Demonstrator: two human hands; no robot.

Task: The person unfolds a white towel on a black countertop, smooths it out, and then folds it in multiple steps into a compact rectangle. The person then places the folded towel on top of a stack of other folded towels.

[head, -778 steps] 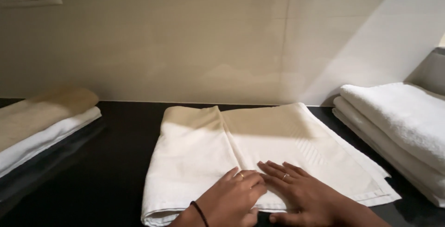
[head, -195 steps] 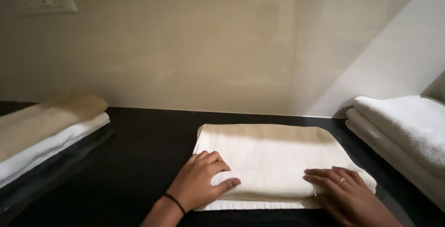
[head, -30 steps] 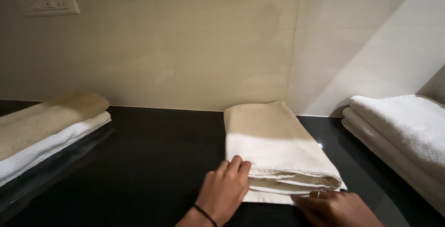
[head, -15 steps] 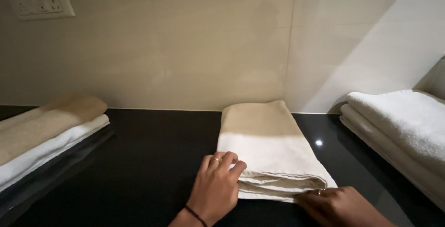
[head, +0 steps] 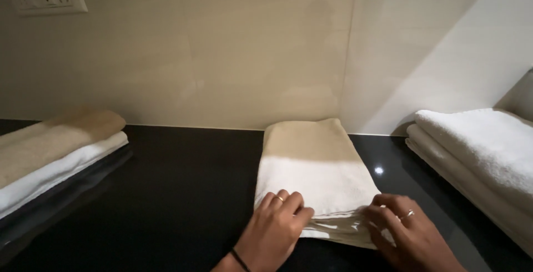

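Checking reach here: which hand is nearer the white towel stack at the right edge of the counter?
Right. The right hand rests on the folded towel's near right corner, closest to the white towel stack; the left hand sits on its near left corner, farther away.

A cream folded towel (head: 313,175) is seen on a glossy black counter (head: 189,194); white towels (head: 477,158) are stacked right. A beige-over-white pile (head: 53,152) is seen left.

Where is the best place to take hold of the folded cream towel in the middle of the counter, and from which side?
Probably by its two long sides, one hand under each. The folded cream towel lies flat on the black counter, its loose layered edges facing the person, where the left hand and right hand rest. Gripping the sides should keep those layers together.
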